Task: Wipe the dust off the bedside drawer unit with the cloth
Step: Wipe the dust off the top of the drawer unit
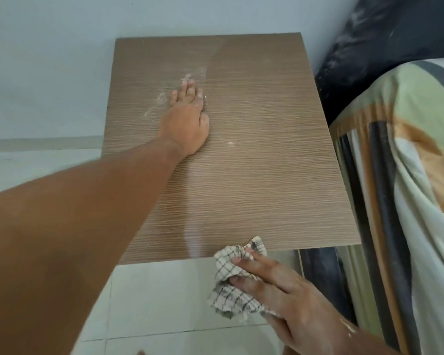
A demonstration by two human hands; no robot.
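Observation:
The bedside drawer unit shows its brown wood-grain top (pixel 254 175), seen from above. White dust lies in streaks on the far left part, and one small white spot sits near the middle. My left hand (pixel 187 119) rests flat on the top, fingers together, its fingertips in the dusty patch. My right hand (pixel 280 285) is at the near edge of the top, closed on a crumpled white cloth with a dark check pattern (pixel 235 275). The cloth hangs partly over the near edge, above the floor.
A pale wall (pixel 62 60) stands behind the unit. White floor tiles (pixel 164 303) lie in front and to the left. A bed with a striped cover (pixel 408 188) and a dark pillow (pixel 382 47) presses close on the right.

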